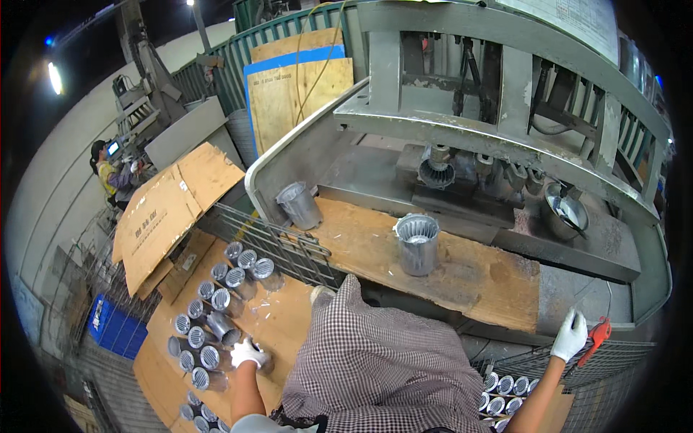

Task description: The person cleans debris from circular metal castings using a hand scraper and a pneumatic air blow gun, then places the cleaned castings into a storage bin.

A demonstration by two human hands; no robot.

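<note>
My left hand [247,353], in a white glove, is closed round a grey metal cylinder [268,364] at the lower left, which it mostly hides. Rows of similar ribbed metal cylinders [209,356] stand beside it on cardboard [281,307]; one cylinder [223,328] leans over just above the hand. At the right end of the machine bed, my gloved right hand [572,336] has its fingers drawn together. What they hold, if anything, is too small to make out. A red-handled tool [598,333] with a thin metal stem is next to it.
A ribbed cylinder [417,245] stands on the wooden board [476,281] before the grey machine [462,130]; another [299,206] leans at its left end. A metal bowl [565,211] sits inside. Wire mesh [278,245] borders the cardboard. A person [112,175] works far left.
</note>
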